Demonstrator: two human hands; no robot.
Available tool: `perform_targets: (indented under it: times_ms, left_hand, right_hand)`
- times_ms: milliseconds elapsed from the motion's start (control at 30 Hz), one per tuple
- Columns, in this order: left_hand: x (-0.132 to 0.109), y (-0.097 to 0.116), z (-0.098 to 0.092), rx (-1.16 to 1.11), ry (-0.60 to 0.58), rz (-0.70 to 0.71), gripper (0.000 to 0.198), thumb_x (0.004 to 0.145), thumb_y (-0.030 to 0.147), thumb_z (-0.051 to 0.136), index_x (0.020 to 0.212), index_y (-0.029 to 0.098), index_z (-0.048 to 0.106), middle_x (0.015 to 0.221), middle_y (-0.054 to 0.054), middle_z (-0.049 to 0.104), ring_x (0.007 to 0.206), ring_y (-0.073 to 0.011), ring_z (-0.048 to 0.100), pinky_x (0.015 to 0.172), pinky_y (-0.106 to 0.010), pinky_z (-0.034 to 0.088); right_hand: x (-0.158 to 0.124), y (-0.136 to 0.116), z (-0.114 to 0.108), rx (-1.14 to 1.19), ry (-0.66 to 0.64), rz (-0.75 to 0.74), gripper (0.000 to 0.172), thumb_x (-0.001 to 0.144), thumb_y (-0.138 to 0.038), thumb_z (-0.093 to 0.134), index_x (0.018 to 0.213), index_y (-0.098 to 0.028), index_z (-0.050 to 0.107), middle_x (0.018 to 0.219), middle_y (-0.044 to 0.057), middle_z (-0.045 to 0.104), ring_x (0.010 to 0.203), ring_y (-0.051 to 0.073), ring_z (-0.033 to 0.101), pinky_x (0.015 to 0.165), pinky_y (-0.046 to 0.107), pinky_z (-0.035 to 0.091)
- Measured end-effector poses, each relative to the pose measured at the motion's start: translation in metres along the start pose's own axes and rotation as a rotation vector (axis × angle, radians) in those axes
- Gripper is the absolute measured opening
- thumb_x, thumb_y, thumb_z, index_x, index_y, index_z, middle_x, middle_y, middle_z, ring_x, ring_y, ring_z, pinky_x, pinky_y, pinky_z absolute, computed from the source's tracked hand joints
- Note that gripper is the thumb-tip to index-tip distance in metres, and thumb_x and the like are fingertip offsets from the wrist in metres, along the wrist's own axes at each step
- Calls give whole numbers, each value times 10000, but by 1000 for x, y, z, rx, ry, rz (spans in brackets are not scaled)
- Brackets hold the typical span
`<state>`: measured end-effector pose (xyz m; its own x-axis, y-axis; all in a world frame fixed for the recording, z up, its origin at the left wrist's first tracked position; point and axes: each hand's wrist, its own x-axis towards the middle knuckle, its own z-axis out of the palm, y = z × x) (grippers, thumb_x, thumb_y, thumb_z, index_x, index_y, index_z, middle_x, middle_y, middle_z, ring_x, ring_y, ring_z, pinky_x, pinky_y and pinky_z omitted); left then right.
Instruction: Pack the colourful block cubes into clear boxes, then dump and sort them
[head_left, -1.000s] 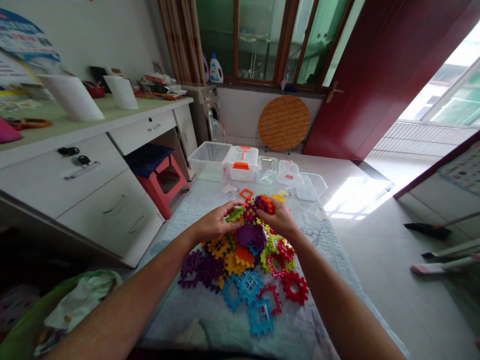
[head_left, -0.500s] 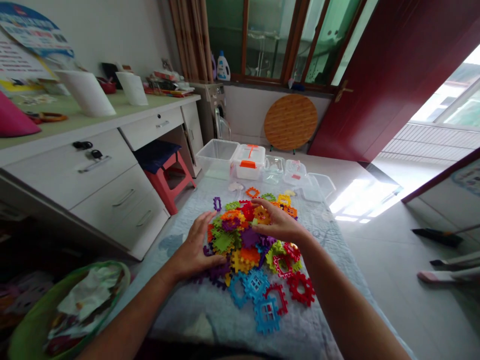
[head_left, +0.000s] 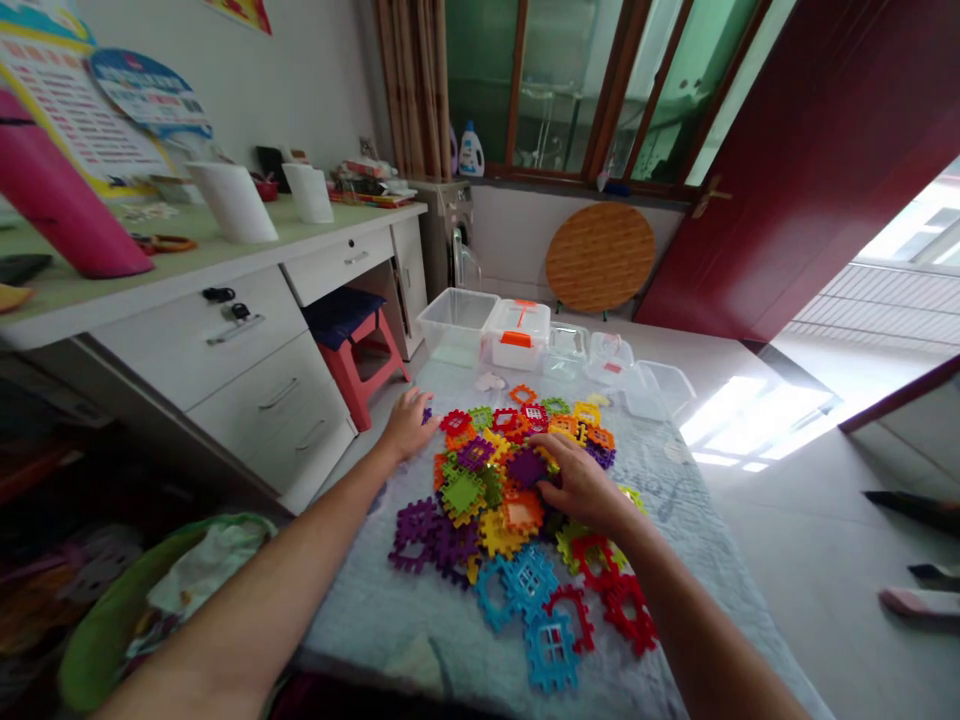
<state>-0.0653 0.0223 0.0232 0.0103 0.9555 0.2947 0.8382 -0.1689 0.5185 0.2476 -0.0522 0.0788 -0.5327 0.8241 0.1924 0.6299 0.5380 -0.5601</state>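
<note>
Colourful plastic interlocking building pieces with toothed edges lie in a loose pile on a cloth-covered surface. My left hand is at the pile's far left edge, its fingers curled over a small purple building piece. A red building piece lies just right of those fingertips. My right hand reaches over the pile's right side, thumb and fingers apart, beside a purple square piece. Its palm hides some pieces below. Blue window pieces lie at the near edge.
Behind the pile stand an open clear bin, a lidded box with orange latches and several clear containers. A red stool and a white desk are left. A green basket sits at lower left.
My left hand has moved from the pile's left side to its far left corner, over the small purple piece. My right hand has lowered nearer the pile's middle. The camera view has turned slightly left.
</note>
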Motion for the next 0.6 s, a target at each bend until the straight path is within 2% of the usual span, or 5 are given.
perform_targets:
  times_ms: [133,267,367,467,600]
  left_hand:
    - [-2,9,14,-88,-139,73,302,834,376,490,986,186,669,1075,-89,680,1083,-255,591,1020,-416,437]
    - [-18,36,8,-350,-322,69,505,892,531,429,1168,156,622,1174,-99,677,1094,-262,620,973,-380,481]
    - [-30,51,1,-426,-377,111,571,879,574,483,1263,162,576,1284,-110,626,1195,-274,574,1043,-390,439]
    - [-48,58,-7,-310,-335,171,676,834,615,555,1337,164,526,1419,-151,501,1344,-319,431,1140,-483,322]
    - [-88,63,-18,-104,-332,190,962,675,741,650,1447,216,419,1556,-166,292,1451,-418,200,1147,-615,237]
  right_hand:
    - [5,12,-2,43,100,35,529,701,-59,537,1207,-212,534,1160,91,640,1081,239,602,947,419,463]
    - [17,19,-8,127,169,104,371,746,-122,570,1105,-216,576,970,34,665,881,193,634,843,373,495]
    - [30,19,-11,336,125,127,357,795,-208,587,1150,-215,546,893,12,646,700,132,604,669,292,513]
    - [49,22,-14,462,39,91,407,830,-249,580,1226,-192,507,990,50,660,746,130,627,634,256,521]
    - [81,39,-20,48,-24,225,302,871,-198,513,1160,-171,596,1065,83,696,904,168,653,804,294,520]
